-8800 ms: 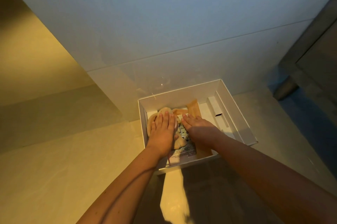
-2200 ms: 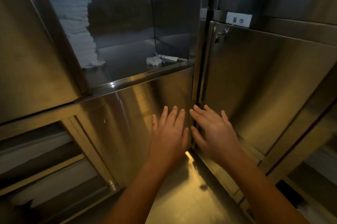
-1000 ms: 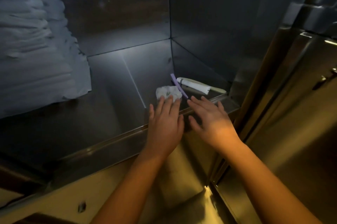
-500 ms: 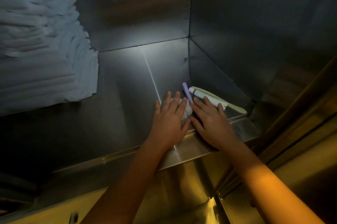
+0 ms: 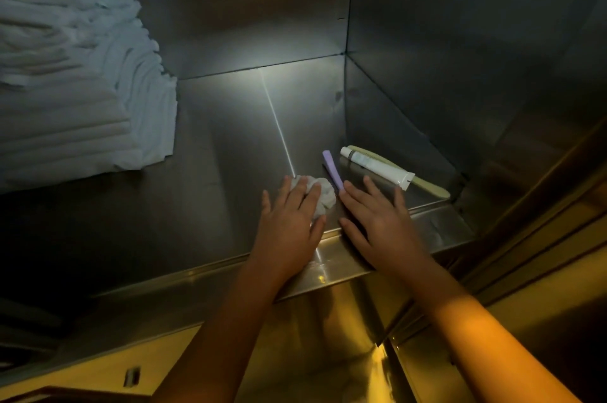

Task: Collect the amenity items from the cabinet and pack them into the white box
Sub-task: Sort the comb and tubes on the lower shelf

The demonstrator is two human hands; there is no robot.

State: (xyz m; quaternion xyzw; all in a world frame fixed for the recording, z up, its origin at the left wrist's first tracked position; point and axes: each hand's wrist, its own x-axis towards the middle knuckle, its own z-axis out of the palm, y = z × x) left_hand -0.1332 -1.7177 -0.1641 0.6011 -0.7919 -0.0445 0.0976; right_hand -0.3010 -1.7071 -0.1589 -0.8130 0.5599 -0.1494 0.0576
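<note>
— Hands first: what does the head camera catch?

— Both reach into a stainless-steel cabinet [image 5: 249,126]. The left hand [image 5: 290,225] lies palm down on the shelf floor, fingers spread flat, their tips on a crumpled white bundle [image 5: 323,194]. It grips nothing; the bundle simply sits under the fingertips. What the bundle is, I cannot tell.

— And the other?

— The right hand [image 5: 377,218] is flat too, fingers splayed and empty, its heel over the shelf's front lip [image 5: 437,215]. Its forefinger tip touches the near end of a purple stick-like item [image 5: 331,167], which lies just right of the bundle.

— Anything else to collect?

— A white tube [image 5: 377,167] lies aslant near the right wall, just beyond the right fingertips and apart from them. Under it runs a pale yellow handle [image 5: 430,187], touching the tube; whether it is a toothbrush, the dim light will not say.

— The white box?

— Out of frame.

— Rest of the shelf?

— A tall stack of folded white linens [image 5: 75,90] stands at the left, well apart from the hands.
</note>
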